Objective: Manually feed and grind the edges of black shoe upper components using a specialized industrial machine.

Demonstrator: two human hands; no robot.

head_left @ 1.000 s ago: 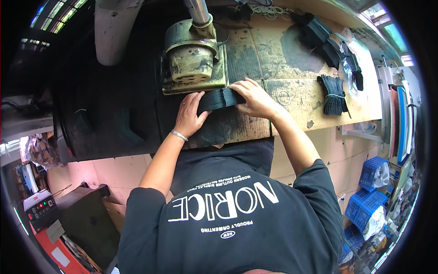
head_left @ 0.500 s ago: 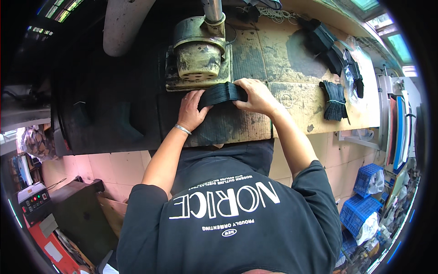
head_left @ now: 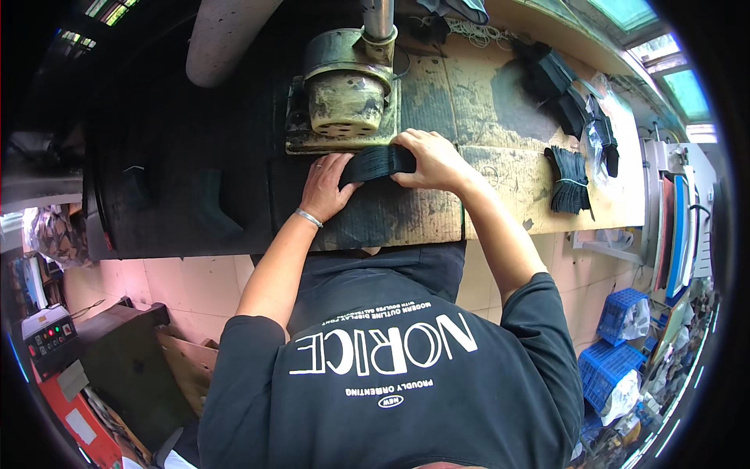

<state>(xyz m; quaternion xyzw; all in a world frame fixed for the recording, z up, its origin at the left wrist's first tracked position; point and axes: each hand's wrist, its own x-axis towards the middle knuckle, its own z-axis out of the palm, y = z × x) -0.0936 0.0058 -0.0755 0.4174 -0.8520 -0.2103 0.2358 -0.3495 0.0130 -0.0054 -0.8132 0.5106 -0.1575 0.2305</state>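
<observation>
A thick stack of black flat pieces (head_left: 373, 164) is held between my two hands, just in front of a stained cream machine head (head_left: 346, 105). At the stack's left end my left hand (head_left: 326, 186) is closed, thumb in front and fingers behind. My right hand (head_left: 432, 162) grips the right end the same way. What the pieces are made of I cannot make out. Away to the right lies a bundle of similar black pieces (head_left: 569, 181), tied with a pale band.
Cardboard (head_left: 500, 184) with black stains covers the worktable. More black pieces (head_left: 558, 90) and a clear plastic bag (head_left: 600, 137) lie at the far right. A grey pipe (head_left: 223, 43) hangs at the upper left. Blue crates (head_left: 609, 367) stand on the floor at right.
My view has shifted slightly. Both hands still hold the stack at its ends, and its top looks a little flatter than before.
</observation>
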